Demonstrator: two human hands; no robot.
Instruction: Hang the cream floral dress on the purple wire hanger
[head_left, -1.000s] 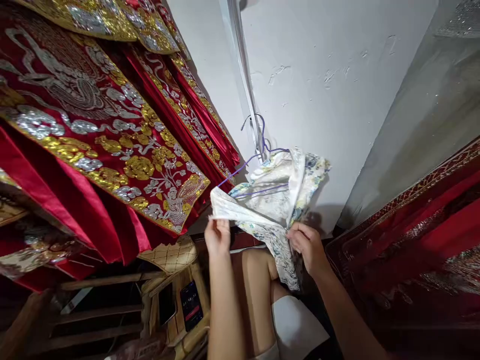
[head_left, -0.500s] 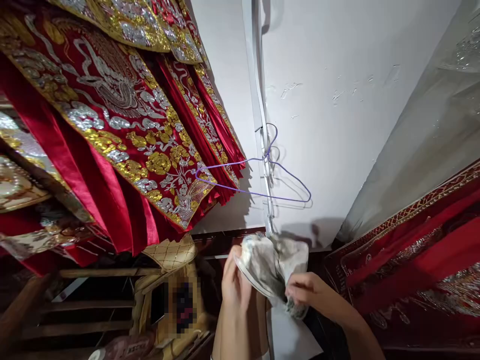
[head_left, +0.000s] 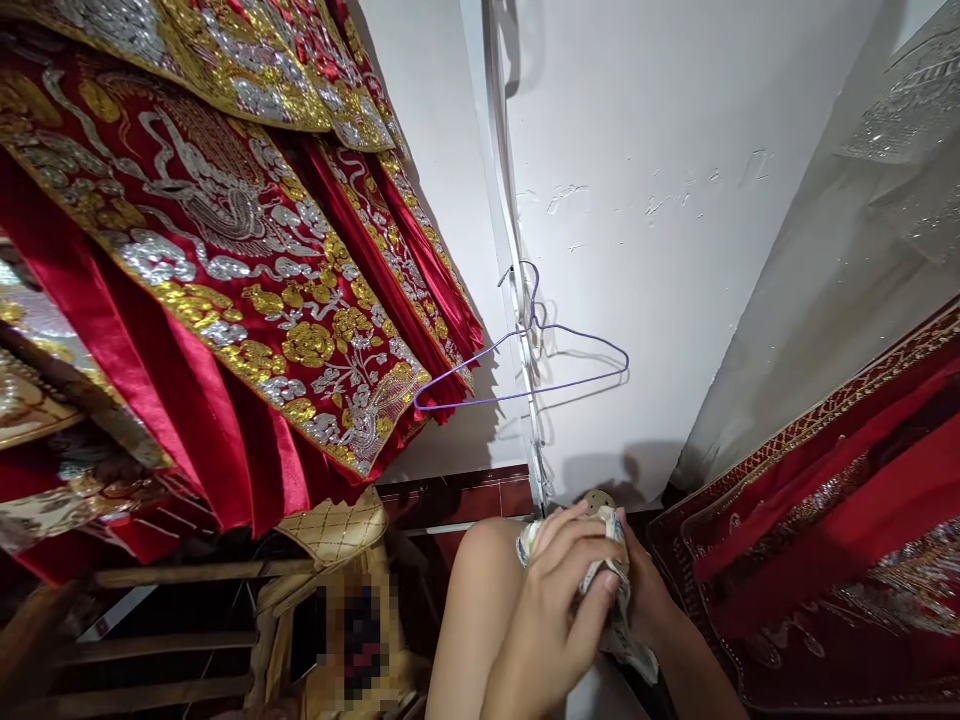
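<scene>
Two hands (head_left: 555,585) clasped around bunched patterned cloth (head_left: 621,612), the left curled over its front, the right (head_left: 646,585) behind

Open room lies before the white wall (head_left: 637,120), from the hands (head_left: 555,585) up to the purple hanger (head_left: 480,402), and inside its bare wire frame; more room runs rightward from the hanger to the covered red garment (head_left: 847,530), which bounds that side; on the left the embroidered red garment (head_left: 307,345) stands in the way, its lower corner close by the hanger's left end; contact cannot be told; lower down, the bent knee (head_left: 480,570) hinders a leftward pass, with the bamboo chair (head_left: 187,573) farther left.
</scene>
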